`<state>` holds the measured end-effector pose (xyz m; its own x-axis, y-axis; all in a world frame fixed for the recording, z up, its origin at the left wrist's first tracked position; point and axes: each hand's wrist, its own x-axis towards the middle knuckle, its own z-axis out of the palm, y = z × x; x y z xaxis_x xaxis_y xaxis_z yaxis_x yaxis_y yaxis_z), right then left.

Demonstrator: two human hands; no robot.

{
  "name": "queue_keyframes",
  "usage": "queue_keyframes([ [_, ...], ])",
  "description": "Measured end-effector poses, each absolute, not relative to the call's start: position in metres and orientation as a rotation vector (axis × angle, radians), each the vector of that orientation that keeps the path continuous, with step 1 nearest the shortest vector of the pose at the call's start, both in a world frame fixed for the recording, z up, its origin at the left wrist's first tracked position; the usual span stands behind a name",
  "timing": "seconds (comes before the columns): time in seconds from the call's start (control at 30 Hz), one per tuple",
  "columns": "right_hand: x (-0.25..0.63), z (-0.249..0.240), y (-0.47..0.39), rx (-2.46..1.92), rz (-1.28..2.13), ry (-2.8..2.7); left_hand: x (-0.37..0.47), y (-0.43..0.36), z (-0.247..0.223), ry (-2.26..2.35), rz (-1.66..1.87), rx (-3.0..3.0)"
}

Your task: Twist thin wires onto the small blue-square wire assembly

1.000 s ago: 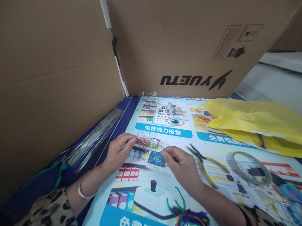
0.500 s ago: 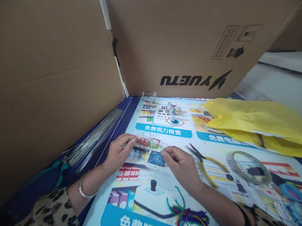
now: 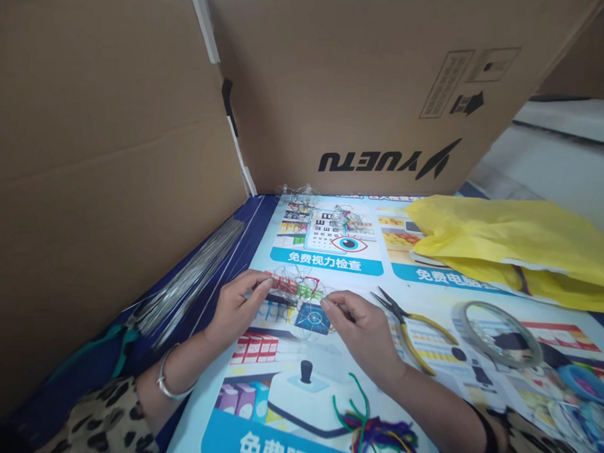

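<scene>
Between my hands, over the printed sheet, is a loosely bent thin wire piece with loops and a small red part. My left hand pinches its left side between thumb and forefinger. On the other side, my right hand has its fingertips closed at the wire's right edge. Yellow-handled needle-nose pliers lie just right of my right hand, jaws pointing up and left. Below that hand sits a bundle of coloured cords, purple, green and yellow.
Straight silver wires lie at left, beside teal-handled pliers. More wire pieces rest near the cardboard wall. At right are a yellow bag, a roll of clear tape and a blue ring.
Both hands keep almost the same position and grip on the wire piece. The whole view has shifted very slightly.
</scene>
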<state>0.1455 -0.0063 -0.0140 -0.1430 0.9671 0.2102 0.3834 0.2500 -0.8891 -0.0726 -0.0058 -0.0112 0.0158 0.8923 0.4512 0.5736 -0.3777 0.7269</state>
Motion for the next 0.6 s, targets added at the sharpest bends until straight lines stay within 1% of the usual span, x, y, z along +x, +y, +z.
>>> queue_keyframes([
  [0.23, 0.1454, -0.0136, -0.0081, -1.256, 0.866, -1.685, -0.0734, -0.0063, -0.0127, 1.522, 1.284, 2.036],
  [0.6, 0.1444, -0.0154, -0.0104, -1.164, 0.780, -1.772, -0.0721, -0.0074, -0.0083, 1.492, 1.274, 2.409],
])
